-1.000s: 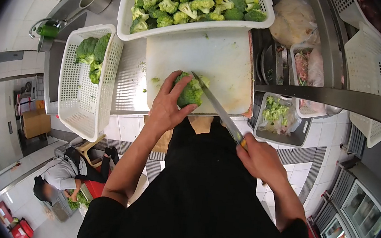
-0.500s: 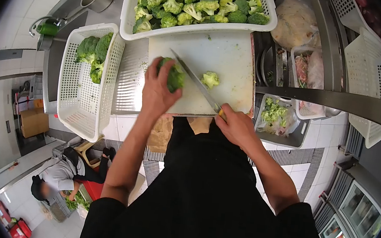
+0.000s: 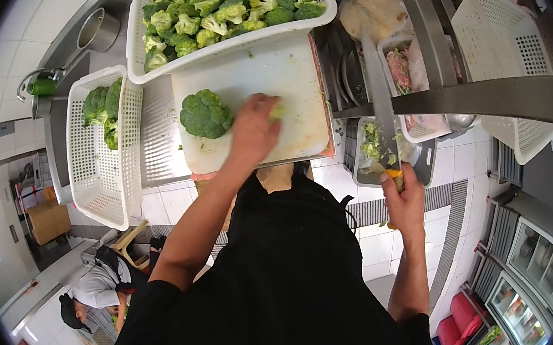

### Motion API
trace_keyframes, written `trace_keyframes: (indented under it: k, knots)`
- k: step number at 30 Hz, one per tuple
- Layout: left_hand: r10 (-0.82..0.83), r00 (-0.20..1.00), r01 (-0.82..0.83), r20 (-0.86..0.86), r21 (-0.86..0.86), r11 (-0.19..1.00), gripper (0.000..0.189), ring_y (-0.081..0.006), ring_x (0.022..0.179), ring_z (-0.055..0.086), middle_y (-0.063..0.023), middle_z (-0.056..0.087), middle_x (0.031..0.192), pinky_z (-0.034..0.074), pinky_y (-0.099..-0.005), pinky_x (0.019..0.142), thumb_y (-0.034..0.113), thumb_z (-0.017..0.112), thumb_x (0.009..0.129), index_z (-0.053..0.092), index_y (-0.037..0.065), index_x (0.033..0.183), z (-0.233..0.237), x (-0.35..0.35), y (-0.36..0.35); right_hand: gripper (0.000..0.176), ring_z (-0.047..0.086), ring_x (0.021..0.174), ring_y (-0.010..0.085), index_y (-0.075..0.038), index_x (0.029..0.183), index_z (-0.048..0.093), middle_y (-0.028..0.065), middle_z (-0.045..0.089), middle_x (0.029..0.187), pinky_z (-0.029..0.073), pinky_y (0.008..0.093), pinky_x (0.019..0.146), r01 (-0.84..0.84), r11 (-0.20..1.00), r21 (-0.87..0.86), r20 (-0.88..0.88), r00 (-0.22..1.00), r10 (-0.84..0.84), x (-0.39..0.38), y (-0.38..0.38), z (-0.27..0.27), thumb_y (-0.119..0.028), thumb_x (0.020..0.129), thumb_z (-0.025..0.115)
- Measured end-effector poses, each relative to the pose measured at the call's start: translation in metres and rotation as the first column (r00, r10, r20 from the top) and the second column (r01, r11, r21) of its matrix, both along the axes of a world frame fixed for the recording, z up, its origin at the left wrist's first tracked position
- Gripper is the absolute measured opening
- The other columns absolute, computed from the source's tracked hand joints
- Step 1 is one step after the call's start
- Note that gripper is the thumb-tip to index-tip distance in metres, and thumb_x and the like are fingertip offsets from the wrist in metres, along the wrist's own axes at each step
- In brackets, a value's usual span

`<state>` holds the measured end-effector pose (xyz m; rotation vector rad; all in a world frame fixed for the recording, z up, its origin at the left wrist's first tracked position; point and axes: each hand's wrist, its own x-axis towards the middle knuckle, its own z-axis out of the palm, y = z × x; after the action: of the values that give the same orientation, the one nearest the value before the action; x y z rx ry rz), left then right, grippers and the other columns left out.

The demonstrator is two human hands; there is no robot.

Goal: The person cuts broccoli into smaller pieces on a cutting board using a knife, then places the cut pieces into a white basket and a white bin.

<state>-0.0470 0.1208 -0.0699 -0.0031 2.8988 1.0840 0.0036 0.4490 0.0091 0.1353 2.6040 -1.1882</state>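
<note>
My left hand (image 3: 254, 131), blurred by motion, is over the white cutting board (image 3: 187, 156) with its fingers closed around a small pale-green broccoli floret (image 3: 278, 111). To its left on the board sits a larger dark-green broccoli head (image 3: 206, 114). My right hand (image 3: 405, 203) grips the handle of a long kitchen knife (image 3: 382, 96), off the board's right side. The blade points away from me, above a grey bin (image 3: 419, 162) holding pale-green trimmings (image 3: 370, 142).
A white basket (image 3: 140, 67) full of cut broccoli (image 3: 229, 12) stands behind the board. Left of the board, another white basket (image 3: 78, 172) holds a few heads. A metal rail (image 3: 500, 95) crosses at right, near packed meat (image 3: 400, 70). Another person (image 3: 103, 285) is at lower left.
The view has shifted. My right hand has carried the knife off the board to the right, over the bin. My left hand has released the broccoli head and moved right onto the floret.
</note>
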Motion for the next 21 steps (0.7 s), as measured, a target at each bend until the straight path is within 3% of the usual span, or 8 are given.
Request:
trace_keyframes:
  k: [2, 4, 7, 10, 16, 17, 18, 21]
  knots:
    - [-0.113, 0.993, 0.116, -0.026, 0.285, 0.951, 0.059, -0.0332, 0.126, 0.059, -0.0147, 0.052, 0.146, 0.049, -0.0445, 0.108, 0.011, 0.076, 0.084, 0.061, 0.011, 0.141, 0.012, 0.004, 0.043, 0.023, 0.064, 0.056, 0.0349, -0.002, 0.107, 0.062, 0.0159, 0.062, 0.064, 0.048, 0.0424, 0.057, 0.034, 0.996, -0.078, -0.04, 0.999, -0.037, -0.004, 0.006, -0.006, -0.021, 0.097, 0.07]
    - [-0.288, 0.949, 0.305, -0.127, 0.145, 0.941, 0.06, -0.035, 0.137, 0.049, -0.0154, 0.048, 0.151, 0.043, -0.0466, 0.113, 0.022, 0.08, 0.084, 0.062, 0.014, 0.14, 0.034, 0.01, 0.068, 0.021, 0.062, 0.052, 0.0253, -0.002, 0.104, 0.062, 0.0126, 0.061, 0.062, 0.047, 0.0382, 0.055, 0.072, 0.99, -0.123, 0.018, 0.997, -0.07, -0.006, 0.005, -0.001, -0.019, 0.096, 0.07]
    - [-0.107, 0.972, 0.015, -0.207, -0.401, 0.916, 0.061, -0.0442, 0.141, 0.042, -0.0184, 0.043, 0.155, 0.038, -0.0548, 0.114, 0.034, 0.083, 0.08, 0.065, 0.018, 0.136, 0.057, 0.005, 0.04, 0.021, 0.062, 0.052, 0.024, -0.002, 0.103, 0.061, 0.012, 0.06, 0.061, 0.047, 0.039, 0.055, 0.078, 0.989, -0.123, 0.023, 0.997, -0.076, -0.003, 0.004, -0.002, -0.02, 0.096, 0.07]
    - [0.228, 0.963, -0.265, -0.144, -0.657, 0.706, 0.064, -0.0493, 0.141, 0.04, -0.0208, 0.04, 0.157, 0.04, -0.0541, 0.112, 0.037, 0.085, 0.075, 0.066, 0.019, 0.133, 0.06, 0.004, -0.026, 0.024, 0.065, 0.056, 0.0318, -0.002, 0.105, 0.061, 0.0157, 0.061, 0.063, 0.047, 0.041, 0.056, -0.007, 0.996, -0.093, 0.029, 1.0, 0.01, 0.002, 0.001, -0.015, -0.022, 0.096, 0.07]
    - [0.282, 0.956, -0.292, -0.083, -0.177, 0.94, 0.05, -0.0421, 0.144, 0.041, -0.0214, 0.035, 0.161, 0.044, -0.0481, 0.112, 0.013, 0.08, 0.077, 0.06, 0.011, 0.123, 0.037, 0.036, -0.114, 0.029, 0.068, 0.075, 0.0467, -0.004, 0.109, 0.061, 0.0247, 0.067, 0.075, 0.051, 0.0511, 0.064, -0.221, 0.975, -0.008, 0.086, 0.971, 0.221, 0.003, -0.033, -0.012, -0.029, 0.095, 0.07]
    - [0.351, 0.936, -0.337, -0.002, 0.274, 0.901, 0.047, -0.0372, 0.143, 0.042, -0.0195, 0.032, 0.163, 0.043, -0.0442, 0.114, 0.005, 0.076, 0.078, 0.056, 0.01, 0.12, 0.034, 0.045, -0.115, 0.03, 0.068, 0.077, 0.0473, -0.005, 0.11, 0.061, 0.025, 0.068, 0.076, 0.051, 0.0524, 0.067, -0.271, 0.963, -0.006, 0.106, 0.957, 0.27, 0.003, -0.038, -0.013, -0.03, 0.095, 0.069]
    - [0.377, 0.921, -0.344, 0.101, 0.665, 0.663, 0.045, -0.0323, 0.142, 0.044, -0.0177, 0.03, 0.164, 0.042, -0.0404, 0.115, -0.004, 0.072, 0.079, 0.052, 0.009, 0.116, 0.028, 0.052, -0.116, 0.031, 0.068, 0.078, 0.048, -0.006, 0.111, 0.062, 0.0253, 0.069, 0.077, 0.052, 0.0537, 0.069, -0.321, 0.947, -0.002, 0.128, 0.939, 0.319, 0.003, -0.043, -0.013, -0.03, 0.095, 0.069]
    - [0.337, 0.941, -0.263, 0.04, 0.715, 0.648, 0.046, -0.029, 0.146, 0.039, -0.0159, 0.025, 0.166, 0.04, -0.0384, 0.118, -0.011, 0.063, 0.079, 0.047, 0.009, 0.117, 0.017, 0.066, -0.112, 0.033, 0.067, 0.08, 0.0482, -0.007, 0.113, 0.061, 0.0247, 0.069, 0.078, 0.052, 0.0544, 0.072, -0.395, 0.919, 0.02, 0.148, 0.91, 0.387, -0.001, -0.055, -0.008, -0.033, 0.094, 0.068]
